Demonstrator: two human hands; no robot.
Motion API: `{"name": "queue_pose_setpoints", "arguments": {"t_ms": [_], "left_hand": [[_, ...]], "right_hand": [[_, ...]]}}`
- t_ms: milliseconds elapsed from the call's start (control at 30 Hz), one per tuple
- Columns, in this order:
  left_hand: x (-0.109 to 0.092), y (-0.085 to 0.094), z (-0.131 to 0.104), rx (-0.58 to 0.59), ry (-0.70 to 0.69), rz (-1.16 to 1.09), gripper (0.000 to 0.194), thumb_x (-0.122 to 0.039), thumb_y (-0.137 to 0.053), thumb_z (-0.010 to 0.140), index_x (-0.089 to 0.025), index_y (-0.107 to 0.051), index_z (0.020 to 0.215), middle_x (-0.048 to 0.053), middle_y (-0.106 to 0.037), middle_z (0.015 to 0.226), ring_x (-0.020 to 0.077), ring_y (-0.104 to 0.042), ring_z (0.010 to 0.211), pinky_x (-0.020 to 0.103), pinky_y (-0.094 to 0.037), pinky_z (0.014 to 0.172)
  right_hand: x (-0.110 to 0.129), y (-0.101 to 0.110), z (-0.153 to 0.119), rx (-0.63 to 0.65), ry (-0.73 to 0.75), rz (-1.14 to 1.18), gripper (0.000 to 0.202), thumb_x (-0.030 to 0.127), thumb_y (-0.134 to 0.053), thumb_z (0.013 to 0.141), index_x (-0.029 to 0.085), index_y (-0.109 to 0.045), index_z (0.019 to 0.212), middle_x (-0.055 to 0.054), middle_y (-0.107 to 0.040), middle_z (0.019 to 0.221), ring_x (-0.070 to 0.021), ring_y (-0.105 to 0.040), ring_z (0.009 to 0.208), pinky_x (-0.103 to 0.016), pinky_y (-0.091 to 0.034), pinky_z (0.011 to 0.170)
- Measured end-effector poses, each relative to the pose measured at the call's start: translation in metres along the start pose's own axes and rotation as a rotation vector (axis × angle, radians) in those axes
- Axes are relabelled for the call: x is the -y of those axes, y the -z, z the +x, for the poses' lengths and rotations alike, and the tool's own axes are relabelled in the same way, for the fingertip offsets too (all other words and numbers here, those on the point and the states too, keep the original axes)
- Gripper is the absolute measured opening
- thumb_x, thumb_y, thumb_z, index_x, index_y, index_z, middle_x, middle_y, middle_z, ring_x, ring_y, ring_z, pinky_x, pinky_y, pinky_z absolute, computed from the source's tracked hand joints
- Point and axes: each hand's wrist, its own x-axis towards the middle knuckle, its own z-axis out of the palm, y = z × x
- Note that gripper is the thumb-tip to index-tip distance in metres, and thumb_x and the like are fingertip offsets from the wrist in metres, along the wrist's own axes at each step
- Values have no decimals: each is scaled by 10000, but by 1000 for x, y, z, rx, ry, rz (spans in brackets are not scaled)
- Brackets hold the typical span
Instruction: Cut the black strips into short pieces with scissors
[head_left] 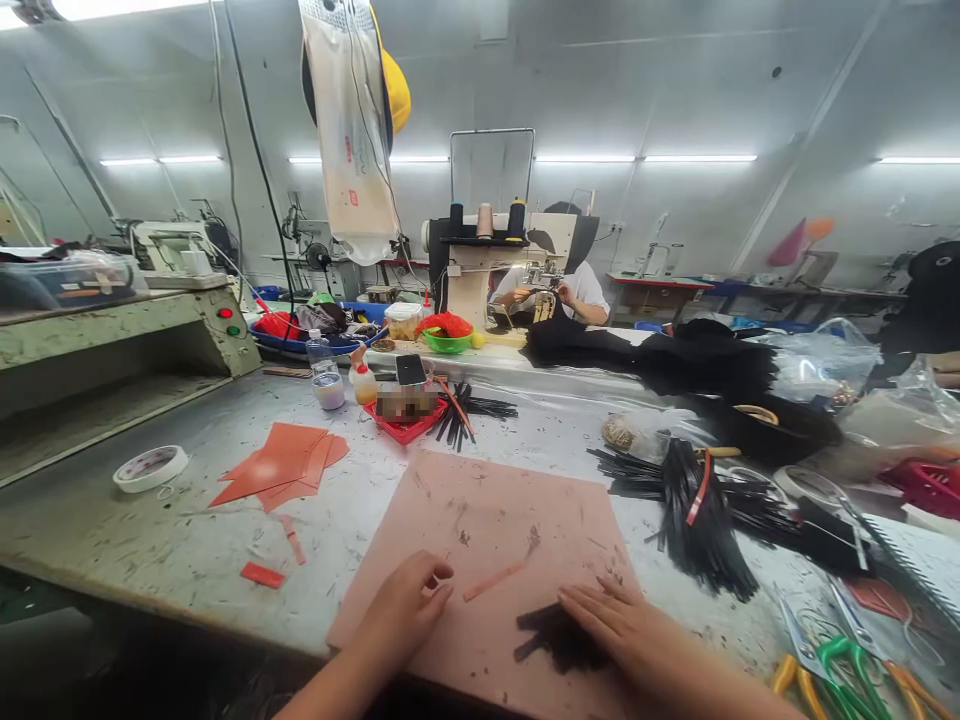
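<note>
My left hand hovers at the left part of a pinkish-brown board, fingers loosely curved, the thumb apart, nothing seen between them. On the board, between my hands, lies a thin orange strip. With its fingers stretched out, my right hand rests on a small pile of short black strips near the board's front edge. The palm hides part of that pile.
Orange sheets and a tape roll lie to the left. Bundled black strips and scissors are on the right. Behind stand a red tray, a bottle and a sewing machine, where another person sits.
</note>
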Motion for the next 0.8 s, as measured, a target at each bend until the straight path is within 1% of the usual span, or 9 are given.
{"name": "queue_pose_setpoints", "arguments": {"t_ms": [67,133,200,233,367,433,567,667,800], "left_hand": [[8,0,-1,-20,7,-8,173,-159,-427,777,-187,-585,842,53,-645,900,173,-595,792,277,-471,701],[13,-3,-1,-35,-7,-16,169,-148,-421,771,-196,-577,817,43,-643,873,167,-593,767,278,-470,708],[17,-9,0,-51,-31,-17,164,-143,-420,768,-203,-573,777,41,-639,844,175,-589,781,292,-464,735],[18,-12,0,-59,-43,-16,164,-144,-420,767,-204,-572,759,43,-638,837,183,-586,798,302,-459,747],[21,-18,1,-89,-79,-14,173,-144,-423,767,-211,-577,725,49,-639,826,200,-578,818,320,-450,752],[22,-19,0,-98,-91,-21,176,-139,-427,765,-215,-579,720,46,-639,820,197,-580,810,313,-453,741],[27,-17,-2,-103,-119,-40,167,-129,-441,757,-209,-582,718,49,-641,814,193,-587,802,300,-461,739],[30,-17,-5,-104,-145,-55,172,-126,-436,757,-205,-582,713,55,-641,809,195,-587,796,303,-466,741],[32,-16,-6,-109,-172,-84,188,-124,-423,757,-212,-584,720,58,-644,829,198,-582,806,317,-469,751]], "right_hand": [[-7,-10,-2,-103,94,-85,740,-15,-440,615,104,-389,1344,-151,-513,1297,-262,-498,1175,-429,-349,1028],[-12,-19,1,-208,166,-180,610,-39,-410,699,124,-454,1285,-141,-626,1153,-243,-591,1042,-411,-402,966],[-13,-21,8,-260,195,-252,522,-40,-383,751,138,-490,1230,-116,-680,1002,-226,-630,893,-399,-434,897],[-12,-21,12,-251,182,-270,489,-29,-391,762,139,-500,1208,-106,-684,941,-223,-627,834,-393,-443,856],[-3,-9,33,-90,-85,-164,306,21,-457,764,171,-587,998,-81,-656,862,-227,-577,790,-343,-420,732],[1,-5,45,-55,-197,-104,256,8,-485,704,172,-590,870,-76,-645,848,-229,-563,789,-321,-395,694],[3,-7,59,-67,-306,-57,281,-23,-503,556,165,-567,754,-74,-629,806,-238,-552,783,-299,-358,664],[6,-13,60,-106,-389,-7,286,-48,-468,520,167,-552,687,-79,-619,827,-241,-545,823,-294,-349,678],[16,-16,58,-224,-507,82,291,-61,-429,518,169,-523,668,-84,-596,849,-229,-527,837,-287,-347,692]]}}
